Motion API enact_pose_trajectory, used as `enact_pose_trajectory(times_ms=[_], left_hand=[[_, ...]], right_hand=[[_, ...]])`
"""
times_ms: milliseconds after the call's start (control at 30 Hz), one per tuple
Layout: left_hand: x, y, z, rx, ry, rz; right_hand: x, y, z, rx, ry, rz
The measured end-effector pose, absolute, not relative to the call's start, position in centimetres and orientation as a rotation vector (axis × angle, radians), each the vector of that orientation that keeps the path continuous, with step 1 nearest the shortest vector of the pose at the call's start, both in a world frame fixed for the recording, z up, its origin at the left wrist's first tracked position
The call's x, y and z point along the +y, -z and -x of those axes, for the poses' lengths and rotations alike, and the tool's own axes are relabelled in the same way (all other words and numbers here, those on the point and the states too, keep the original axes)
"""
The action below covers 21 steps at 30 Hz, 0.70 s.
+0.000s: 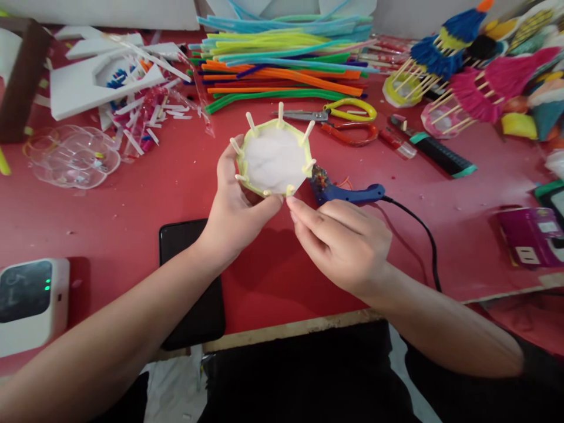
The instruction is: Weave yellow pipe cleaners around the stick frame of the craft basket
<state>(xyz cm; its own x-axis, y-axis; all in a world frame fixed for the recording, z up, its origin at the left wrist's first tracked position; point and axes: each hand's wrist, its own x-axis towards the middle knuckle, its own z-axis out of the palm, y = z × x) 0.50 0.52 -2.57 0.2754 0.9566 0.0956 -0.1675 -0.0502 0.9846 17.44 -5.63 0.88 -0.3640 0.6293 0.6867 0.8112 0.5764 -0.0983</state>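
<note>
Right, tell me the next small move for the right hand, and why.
Perhaps have the right hand lightly test the stick nearest it: its fingertips are close by that stick's foot, and the left hand holds the yellow-rimmed base.

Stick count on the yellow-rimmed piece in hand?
8 sticks, around the yellow-rimmed piece: two on the far side, two right, two near, two left. None appears hidden.

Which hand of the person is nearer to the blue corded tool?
The right hand: it is just on the near side of the blue corded tool. The left hand is farther off, to the tool's left.
</note>
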Motion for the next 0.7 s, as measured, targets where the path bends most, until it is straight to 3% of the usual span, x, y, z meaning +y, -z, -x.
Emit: enact_pose_trajectory(times_ms=[700], left_hand=[[0.2, 1.2, -0.9, 0.926, -1.097, -1.031]], right_hand=[[-5.2, -0.3, -18.5, -2.106, 0.144, 1.246]])
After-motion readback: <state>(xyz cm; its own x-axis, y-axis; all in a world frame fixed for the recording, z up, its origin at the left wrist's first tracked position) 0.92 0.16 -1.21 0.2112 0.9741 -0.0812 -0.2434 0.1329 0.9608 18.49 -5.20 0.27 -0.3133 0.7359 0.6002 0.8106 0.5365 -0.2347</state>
